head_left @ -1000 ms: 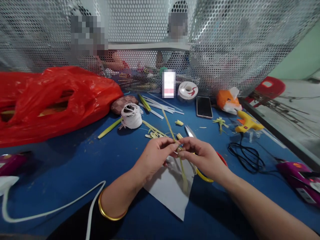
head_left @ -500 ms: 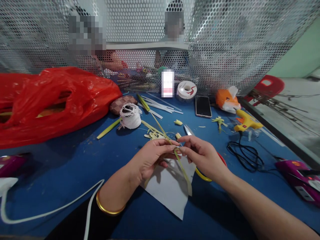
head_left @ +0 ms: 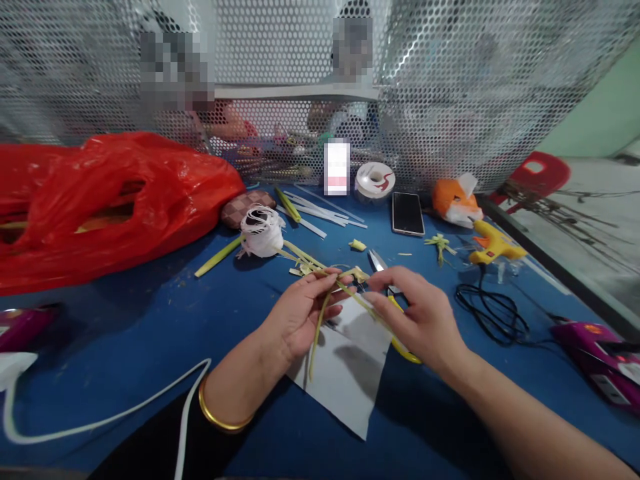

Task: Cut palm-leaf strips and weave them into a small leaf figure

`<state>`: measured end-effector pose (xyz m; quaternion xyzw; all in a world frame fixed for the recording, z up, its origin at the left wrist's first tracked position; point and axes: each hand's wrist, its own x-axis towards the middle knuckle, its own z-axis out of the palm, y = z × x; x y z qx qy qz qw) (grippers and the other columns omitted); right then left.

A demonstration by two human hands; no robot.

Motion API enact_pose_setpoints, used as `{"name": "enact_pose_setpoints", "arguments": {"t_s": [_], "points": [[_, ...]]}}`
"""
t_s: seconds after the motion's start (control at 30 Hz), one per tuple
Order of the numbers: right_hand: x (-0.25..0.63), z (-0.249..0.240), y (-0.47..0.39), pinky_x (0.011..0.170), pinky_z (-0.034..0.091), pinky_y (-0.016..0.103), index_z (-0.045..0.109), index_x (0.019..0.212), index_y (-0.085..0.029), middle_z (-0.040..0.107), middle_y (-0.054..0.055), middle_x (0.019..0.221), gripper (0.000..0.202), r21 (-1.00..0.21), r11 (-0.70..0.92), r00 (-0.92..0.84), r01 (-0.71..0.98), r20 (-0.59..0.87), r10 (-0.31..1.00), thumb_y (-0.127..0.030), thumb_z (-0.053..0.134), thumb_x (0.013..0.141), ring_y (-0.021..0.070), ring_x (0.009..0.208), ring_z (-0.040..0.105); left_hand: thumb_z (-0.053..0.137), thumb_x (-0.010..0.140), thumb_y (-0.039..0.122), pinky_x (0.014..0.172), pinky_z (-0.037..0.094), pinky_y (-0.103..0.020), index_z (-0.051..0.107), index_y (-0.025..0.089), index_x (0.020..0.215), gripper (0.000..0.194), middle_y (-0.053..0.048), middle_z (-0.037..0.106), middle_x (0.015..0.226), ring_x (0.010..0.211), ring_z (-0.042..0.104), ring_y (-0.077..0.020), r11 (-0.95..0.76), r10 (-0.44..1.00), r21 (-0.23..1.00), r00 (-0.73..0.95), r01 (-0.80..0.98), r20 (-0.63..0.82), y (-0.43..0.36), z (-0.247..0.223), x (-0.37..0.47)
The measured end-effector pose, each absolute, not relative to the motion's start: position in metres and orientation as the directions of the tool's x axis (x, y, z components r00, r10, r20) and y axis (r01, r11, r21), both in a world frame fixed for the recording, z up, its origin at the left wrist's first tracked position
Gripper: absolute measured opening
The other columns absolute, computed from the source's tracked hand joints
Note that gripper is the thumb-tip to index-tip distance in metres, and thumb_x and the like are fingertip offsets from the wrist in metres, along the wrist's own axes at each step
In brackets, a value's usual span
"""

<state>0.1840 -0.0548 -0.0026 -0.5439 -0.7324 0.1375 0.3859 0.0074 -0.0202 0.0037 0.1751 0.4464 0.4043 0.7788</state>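
Note:
My left hand (head_left: 303,313) pinches thin yellow-green leaf strips (head_left: 320,330) between thumb and fingertips. One strip hangs down toward me; another slants right, passing under my right hand (head_left: 420,317). The thumb and forefinger of that hand are parted beside the strip. Below both hands lies a white paper sheet (head_left: 345,373) on the blue table. Scissors (head_left: 379,260) with a yellow handle rest partly hidden beneath my right hand. Leaf scraps (head_left: 303,269) lie just beyond my left fingertips.
A ball of white string (head_left: 261,233), a red plastic bag (head_left: 125,200), a tape roll (head_left: 375,181), a phone (head_left: 407,213) and a yellow glue gun (head_left: 495,247) surround the work. A perforated metal screen (head_left: 280,53) stands behind, with people beyond it.
My right hand has drawn away to the right from my left fingertips, and its fingers have parted. The strips have swung round; one now hangs down below my left hand.

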Motion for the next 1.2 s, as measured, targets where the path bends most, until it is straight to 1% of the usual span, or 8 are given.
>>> {"name": "enact_pose_setpoints", "arguments": {"t_s": [0.13, 0.3, 0.4, 0.67, 0.83, 0.93, 1.07, 1.2], "points": [[0.181, -0.007, -0.054, 0.059, 0.041, 0.028, 0.062, 0.086, -0.023, 0.067, 0.001, 0.070, 0.013, -0.638, 0.310, -0.236, 0.705, 0.201, 0.951, -0.033, 0.055, 0.090, 0.0168, 0.062, 0.060, 0.064, 0.083, 0.012, 0.047, 0.047, -0.014, 0.067, 0.018, 0.087, 0.008, -0.004, 0.074, 0.088, 0.072, 0.070, -0.0119, 0.573, 0.814, 0.661, 0.246, -0.484, -0.526, -0.021, 0.003, 0.008], [0.187, -0.012, -0.049, 0.072, 0.042, 0.033, 0.065, 0.086, -0.022, 0.070, 0.004, 0.076, 0.019, -0.423, 0.404, -0.248, 0.811, 0.376, 0.893, -0.023, 0.047, 0.094, 0.0195, 0.070, 0.063, 0.064, 0.082, 0.012, 0.048, 0.045, -0.014, 0.071, 0.020, 0.095, 0.016, -0.004, 0.073, 0.099, 0.088, 0.070, -0.0144, 0.599, 0.801, 0.659, 0.335, -0.454, -0.496, -0.022, 0.001, 0.008], [0.191, -0.011, -0.046, 0.079, 0.041, 0.036, 0.065, 0.086, -0.021, 0.070, 0.005, 0.078, 0.021, -0.340, 0.426, -0.287, 0.838, 0.387, 0.876, -0.021, 0.046, 0.095, 0.0209, 0.074, 0.063, 0.065, 0.083, 0.016, 0.052, 0.049, -0.016, 0.071, 0.021, 0.100, 0.019, -0.006, 0.072, 0.110, 0.096, 0.068, -0.0165, 0.611, 0.788, 0.663, 0.413, -0.432, -0.457, -0.023, 0.000, 0.008], [0.190, -0.003, -0.049, 0.081, 0.044, 0.039, 0.067, 0.100, -0.020, 0.067, 0.009, 0.096, 0.017, -0.511, 0.405, -0.104, 0.758, 0.519, 0.849, -0.028, 0.055, 0.092, 0.0244, 0.093, 0.061, 0.069, 0.080, 0.022, 0.052, 0.046, -0.017, 0.073, 0.016, 0.095, 0.016, -0.009, 0.074, 0.097, 0.083, 0.069, -0.0159, 0.575, 0.805, 0.780, 0.343, -0.249, -0.484, -0.029, 0.000, 0.012], [0.187, -0.003, -0.050, 0.071, 0.047, 0.031, 0.071, 0.097, -0.023, 0.061, 0.004, 0.083, 0.014, -0.783, 0.396, -0.154, 0.479, 0.370, 0.916, -0.029, 0.062, 0.088, 0.0182, 0.080, 0.059, 0.072, 0.074, 0.032, 0.044, 0.035, -0.016, 0.075, 0.014, 0.086, 0.022, -0.010, 0.075, 0.091, 0.078, 0.067, -0.0159, 0.478, 0.781, 0.879, 0.455, 0.007, -0.428, -0.040, -0.003, 0.020], [0.184, -0.003, -0.051, 0.063, 0.046, 0.028, 0.072, 0.091, -0.021, 0.057, 0.001, 0.074, 0.012, -0.866, 0.345, -0.231, 0.361, 0.275, 0.933, -0.030, 0.067, 0.084, 0.0152, 0.070, 0.056, 0.073, 0.069, 0.035, 0.041, 0.033, -0.017, 0.075, 0.012, 0.082, 0.027, -0.009, 0.073, 0.080, 0.075, 0.066, -0.0180, 0.447, 0.733, 0.887, 0.519, 0.120, -0.439, -0.046, -0.005, 0.023], [0.181, 0.001, -0.054, 0.059, 0.044, 0.026, 0.067, 0.074, -0.019, 0.058, -0.001, 0.066, 0.013, -0.840, 0.429, -0.339, 0.332, 0.318, 0.886, -0.024, 0.066, 0.086, 0.0127, 0.062, 0.054, 0.068, 0.071, 0.030, 0.042, 0.039, -0.019, 0.073, 0.013, 0.077, 0.019, -0.006, 0.070, 0.073, 0.072, 0.066, -0.0184, 0.472, 0.675, 0.876, 0.599, 0.098, -0.431, -0.050, -0.006, 0.024], [0.179, 0.002, -0.059, 0.062, 0.045, 0.027, 0.061, 0.076, -0.018, 0.064, 0.001, 0.072, 0.013, -0.655, 0.608, -0.307, 0.449, 0.526, 0.793, -0.016, 0.060, 0.089, 0.0134, 0.067, 0.057, 0.066, 0.071, 0.024, 0.040, 0.038, -0.017, 0.071, 0.013, 0.072, 0.013, -0.005, 0.068, 0.066, 0.064, 0.066, -0.0156, 0.540, 0.704, 0.840, 0.516, 0.060, -0.489, -0.046, -0.007, 0.024]]}}
